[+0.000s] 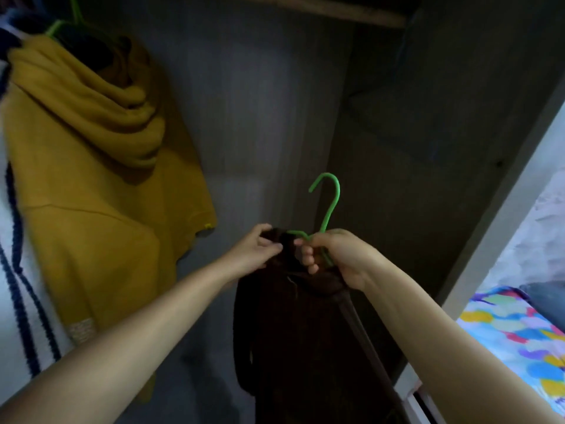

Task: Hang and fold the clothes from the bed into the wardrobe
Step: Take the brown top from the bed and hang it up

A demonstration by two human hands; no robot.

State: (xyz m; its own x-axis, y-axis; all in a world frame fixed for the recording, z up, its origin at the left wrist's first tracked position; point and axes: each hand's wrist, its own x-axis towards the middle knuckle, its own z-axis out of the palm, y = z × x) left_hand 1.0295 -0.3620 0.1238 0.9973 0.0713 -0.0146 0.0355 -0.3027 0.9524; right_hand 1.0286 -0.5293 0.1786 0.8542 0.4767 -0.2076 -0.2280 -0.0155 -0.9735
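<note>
Inside the dim grey wardrobe (275, 117), the right hand (339, 255) has its fingers (308, 258) curled round the neck of a thin green plastic hanger (331, 203), whose hook points up toward 12 o'clock. A dark brown garment (290, 332) hangs from that hanger, draping down toward 6 o'clock. The left hand (256, 249) pinches the garment's collar at the hanger's 9 o'clock side. At 10 o'clock a mustard-yellow hooded sweatshirt (91, 179) hangs on another green hanger (61, 19). A bed's multicoloured patterned sheet (513, 332) shows at 4 o'clock.
</note>
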